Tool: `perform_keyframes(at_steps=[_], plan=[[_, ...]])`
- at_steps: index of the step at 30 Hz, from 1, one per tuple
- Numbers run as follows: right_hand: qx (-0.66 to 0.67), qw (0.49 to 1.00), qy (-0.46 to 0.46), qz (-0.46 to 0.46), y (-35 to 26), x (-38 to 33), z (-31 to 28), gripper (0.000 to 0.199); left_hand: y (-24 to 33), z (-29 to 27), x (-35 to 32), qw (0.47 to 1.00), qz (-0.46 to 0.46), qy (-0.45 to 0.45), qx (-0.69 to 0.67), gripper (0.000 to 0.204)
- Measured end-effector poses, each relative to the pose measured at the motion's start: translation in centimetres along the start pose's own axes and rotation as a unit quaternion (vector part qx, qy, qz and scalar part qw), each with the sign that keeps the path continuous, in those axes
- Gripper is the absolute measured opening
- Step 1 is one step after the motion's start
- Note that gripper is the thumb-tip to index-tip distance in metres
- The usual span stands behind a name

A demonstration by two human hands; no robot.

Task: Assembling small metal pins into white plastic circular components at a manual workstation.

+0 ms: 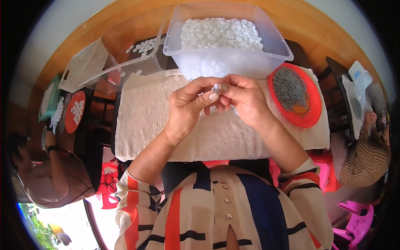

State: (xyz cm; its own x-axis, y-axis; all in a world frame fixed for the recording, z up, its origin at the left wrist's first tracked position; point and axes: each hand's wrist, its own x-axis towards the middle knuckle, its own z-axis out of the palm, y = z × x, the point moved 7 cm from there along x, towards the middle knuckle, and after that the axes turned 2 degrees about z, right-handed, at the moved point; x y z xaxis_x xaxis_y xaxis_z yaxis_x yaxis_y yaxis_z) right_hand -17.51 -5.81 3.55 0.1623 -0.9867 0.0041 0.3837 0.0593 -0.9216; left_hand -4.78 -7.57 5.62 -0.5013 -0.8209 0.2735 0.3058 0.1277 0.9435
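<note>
My hands meet over the middle of a beige towel (146, 125) on the table. Between the thumb and fingers of my left hand (187, 102) is a small white plastic piece (216, 88), mostly covered by the fingertips. My right hand (248, 100) pinches at the same piece from the other side, its thumb beside the left thumb. Whether a grey pin is also in the fingers cannot be seen. Just beyond stands a translucent bin (229, 58) with many small white oval pieces (221, 33). To the right, a red plate (306, 118) holds a heap of thin grey metal pins (289, 89).
A clear container (139, 68) with white pieces sits at the back left. Farther left, a person (58, 175) works by a red plate (70, 123), a white perforated basket (83, 66) and a green tray (50, 98). At right are another person's knitted hat (364, 162) and a pink stool (356, 221).
</note>
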Motion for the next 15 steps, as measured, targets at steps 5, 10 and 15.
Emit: perform_keyframes(at_steps=[5,10,15], plan=[[0.017,1.0,-0.025,-0.001,0.4,-0.2,0.3,0.02,-0.7,0.3,-0.5,1.0,0.015,-0.01,-0.022,0.026],[0.016,0.999,-0.028,0.012,0.8,-0.1,0.8,0.021,-1.3,-0.2,-1.1,0.998,0.001,0.036,-0.042,0.026],[0.044,0.999,-0.014,0.024,1.2,-0.2,0.8,0.022,-1.6,-0.1,-1.2,0.998,-0.011,0.033,-0.051,0.025]])
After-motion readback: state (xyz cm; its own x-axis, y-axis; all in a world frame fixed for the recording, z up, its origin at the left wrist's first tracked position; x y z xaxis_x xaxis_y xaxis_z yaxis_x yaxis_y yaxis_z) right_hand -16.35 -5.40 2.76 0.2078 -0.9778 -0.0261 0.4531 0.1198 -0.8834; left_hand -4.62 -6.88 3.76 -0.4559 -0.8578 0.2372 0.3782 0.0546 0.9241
